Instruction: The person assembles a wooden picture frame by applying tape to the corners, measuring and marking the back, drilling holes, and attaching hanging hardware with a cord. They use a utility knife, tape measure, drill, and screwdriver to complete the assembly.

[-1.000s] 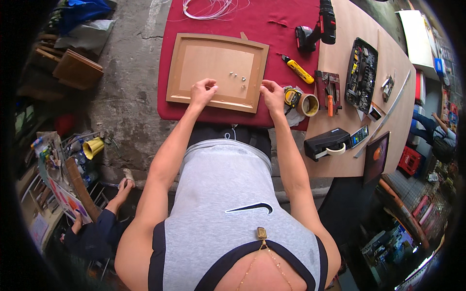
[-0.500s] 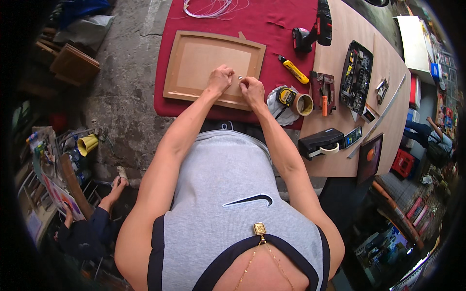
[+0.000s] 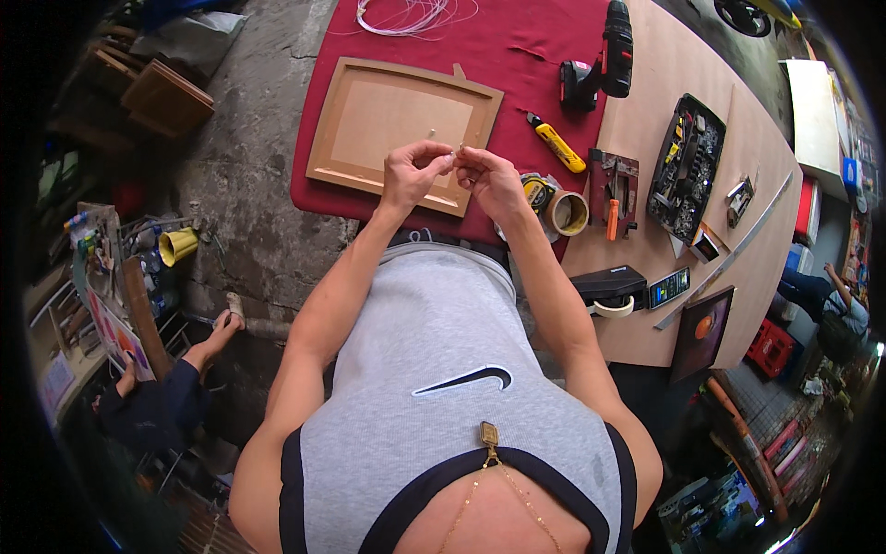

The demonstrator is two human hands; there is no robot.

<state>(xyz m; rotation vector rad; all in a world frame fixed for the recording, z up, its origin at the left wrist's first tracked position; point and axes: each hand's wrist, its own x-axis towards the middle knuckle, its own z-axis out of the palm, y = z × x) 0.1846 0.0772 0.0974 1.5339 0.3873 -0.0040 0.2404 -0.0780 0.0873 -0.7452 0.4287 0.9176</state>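
Note:
A wooden picture frame (image 3: pixel 346 102) lies on a red cloth (image 3: pixel 323 42), its light-brown flat panel facing up. Over the frame's near edge, my left hand (image 3: pixel 412 177) pinches thumb against forefinger. Close by at the same height, my right hand (image 3: pixel 491 181) has its fingertips pinched together, almost meeting those of the left. Something tiny and pale shows at the fingertips, too small to name. One small light-coloured piece (image 3: pixel 432 132) rests on the panel just beyond my hands. Part of the frame's near right side is hidden behind my right hand.
Right of the frame lie a yellow utility knife (image 3: pixel 557 143), a cordless drill (image 3: pixel 598 69), a tape measure (image 3: pixel 538 192) and a tape roll (image 3: pixel 567 214). Farther right are a black parts tray (image 3: pixel 687 157), a phone (image 3: pixel 669 288) and a metal ruler (image 3: pixel 729 263). Coiled line (image 3: pixel 406 23) sits at the back.
My hands have come closer together and lifted toward me off the panel, and their fingertips now nearly meet. The view has shifted slightly.

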